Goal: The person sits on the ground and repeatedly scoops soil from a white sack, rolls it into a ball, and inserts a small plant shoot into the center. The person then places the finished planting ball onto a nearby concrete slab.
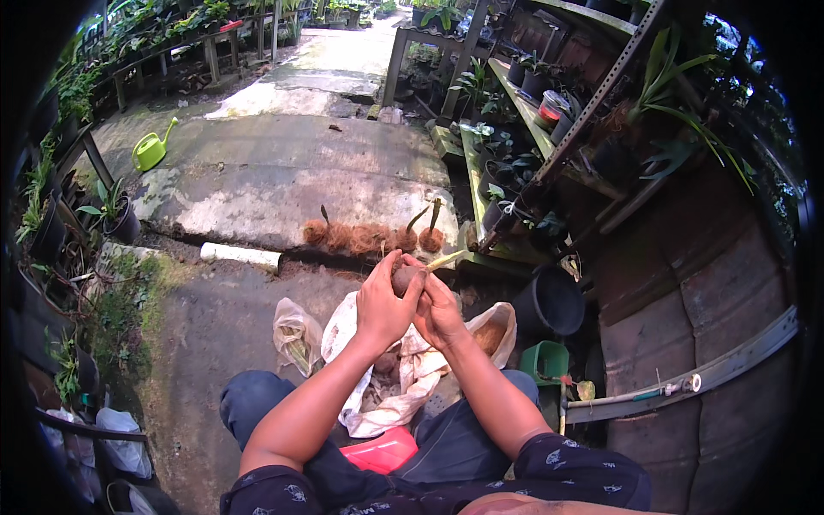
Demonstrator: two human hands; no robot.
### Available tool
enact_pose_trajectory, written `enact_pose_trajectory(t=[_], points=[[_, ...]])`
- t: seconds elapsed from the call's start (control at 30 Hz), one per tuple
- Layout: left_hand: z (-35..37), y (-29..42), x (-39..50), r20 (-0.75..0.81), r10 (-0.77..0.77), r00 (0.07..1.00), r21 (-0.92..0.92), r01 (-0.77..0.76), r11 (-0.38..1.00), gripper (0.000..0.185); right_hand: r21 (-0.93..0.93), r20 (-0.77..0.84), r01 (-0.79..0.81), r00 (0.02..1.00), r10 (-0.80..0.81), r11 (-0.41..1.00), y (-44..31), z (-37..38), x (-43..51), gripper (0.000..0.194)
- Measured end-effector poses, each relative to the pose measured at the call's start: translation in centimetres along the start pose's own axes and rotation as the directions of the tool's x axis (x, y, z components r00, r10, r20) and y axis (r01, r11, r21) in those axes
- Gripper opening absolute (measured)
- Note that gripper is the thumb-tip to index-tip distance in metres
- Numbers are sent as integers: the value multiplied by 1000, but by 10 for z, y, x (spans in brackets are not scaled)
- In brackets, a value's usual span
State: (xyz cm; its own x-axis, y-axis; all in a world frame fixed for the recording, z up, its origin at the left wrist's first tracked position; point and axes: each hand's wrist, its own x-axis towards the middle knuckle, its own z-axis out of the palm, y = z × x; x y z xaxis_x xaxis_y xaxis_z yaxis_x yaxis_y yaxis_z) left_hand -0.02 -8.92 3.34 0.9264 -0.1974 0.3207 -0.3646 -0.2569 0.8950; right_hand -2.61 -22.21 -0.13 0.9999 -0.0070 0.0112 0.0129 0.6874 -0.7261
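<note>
My left hand (385,309) and my right hand (439,312) are cupped around a dark brown ball of soil (403,281). A pale yellow-green plant shoot (447,259) sticks out to the right beside it; my fingers hide where it joins. Below my hands lies a white woven sack (421,380), its mouth rolled back over dark soil clumps (386,367). Beyond them, a row of balls wrapped in brown fibre (369,239) rests on the concrete, some with upright shoots. A plastic bag of brown fibre (490,335) stands right of the sack, a clear bag of plant pieces (297,335) left.
A red plastic object (385,450) sits between my legs. To the right are a black bucket (550,302), a green pot (544,362) and plant shelves (524,109). A white pipe (240,255) and a green watering can (150,152) lie farther left.
</note>
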Motion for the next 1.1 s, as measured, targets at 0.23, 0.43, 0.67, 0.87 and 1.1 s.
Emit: enact_pose_trajectory(t=[0.23,0.43,0.67,0.87,1.1], points=[[8,-4,-6,28,223,974,59,-225,973,72,-51,71,-6,997,10,999,-15,-3,1,66],[7,5,-8,170,393,904,205,-423,883,55,147,157,-111,984,88,983,-20,-10,-3,68],[5,0,-11,168,462,871,445,-485,753,49,192,80,-203,978,191,960,-10,-7,-12,47],[29,-12,-9,180,384,905,665,-400,631,65,386,114,-231,973,203,893,-1,-23,16,48],[40,8,-7,131,423,897,477,-431,766,71,31,-61,88,994,-86,996,-35,-38,10,28]])
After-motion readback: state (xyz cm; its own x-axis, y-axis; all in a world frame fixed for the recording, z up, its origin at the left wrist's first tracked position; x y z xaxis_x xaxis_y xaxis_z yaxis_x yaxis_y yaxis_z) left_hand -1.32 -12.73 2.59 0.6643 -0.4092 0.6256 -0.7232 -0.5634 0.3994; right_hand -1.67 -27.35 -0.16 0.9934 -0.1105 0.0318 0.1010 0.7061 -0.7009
